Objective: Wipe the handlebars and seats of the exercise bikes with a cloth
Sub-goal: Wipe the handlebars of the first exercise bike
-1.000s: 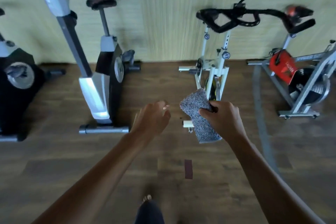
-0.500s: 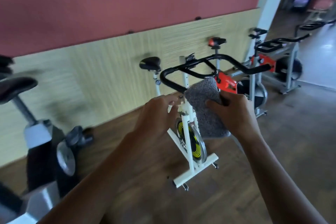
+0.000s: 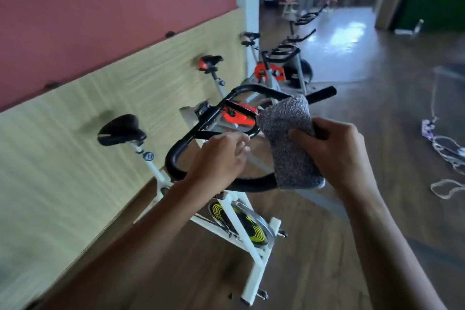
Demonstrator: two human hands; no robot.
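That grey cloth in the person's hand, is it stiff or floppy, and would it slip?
Probably floppy: the grey cloth folds and drapes below the right hand gripping it. Likely light, since one hand holds it up. Its nubbly pile should grip the handlebar rather than slide.

Dead centre: gripping a folded grey cloth (image 3: 289, 138) in the right hand (image 3: 334, 151), fingers (image 3: 339, 131) curled round its right edge, thumb across the front. Holding it upright at the right side of the black handlebars (image 3: 176, 156); touching the bar or just in front of it, hard to tell. Left hand (image 3: 219, 158) at 9 o'clock of the cloth, over the near bar, curled; gripping or not, unclear. Down at 6 o'clock, white bike frame (image 3: 254, 254) and yellow-and-black flywheel (image 3: 241, 224) on the wooden floor (image 3: 377, 133). Black seat (image 3: 120, 129) out at 9 o'clock, by the wall (image 3: 75, 158). More bikes lined up toward 12 o'clock, red one (image 3: 269, 73) first. Loose cables (image 3: 445, 148) at 3 o'clock.
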